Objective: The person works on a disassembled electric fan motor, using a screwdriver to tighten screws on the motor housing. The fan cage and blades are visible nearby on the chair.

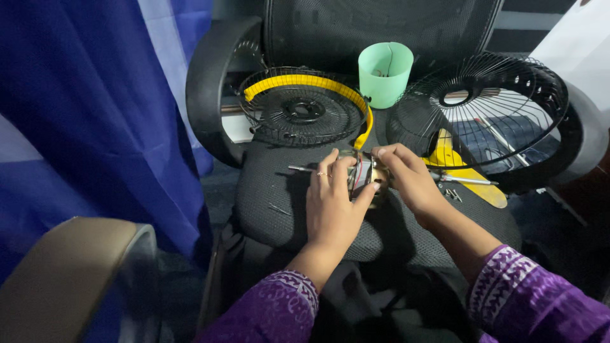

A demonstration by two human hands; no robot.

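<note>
A small fan motor (362, 174) with metal casing and thin wires rests on the black mesh seat (279, 190) of an office chair. My left hand (332, 200) wraps around its left side, a ring on one finger. My right hand (408, 178) grips the motor from the right, fingers curled over its top. A metal shaft (300, 169) sticks out to the left of the motor.
A black wire fan guard with a yellow rim (304, 105) leans at the seat's back left. A second black guard (483, 108) stands at right. A mint green cup (385, 73) sits between them. A yellow fan blade (467, 174), a screwdriver (467, 180) and small screws (453, 194) lie at right.
</note>
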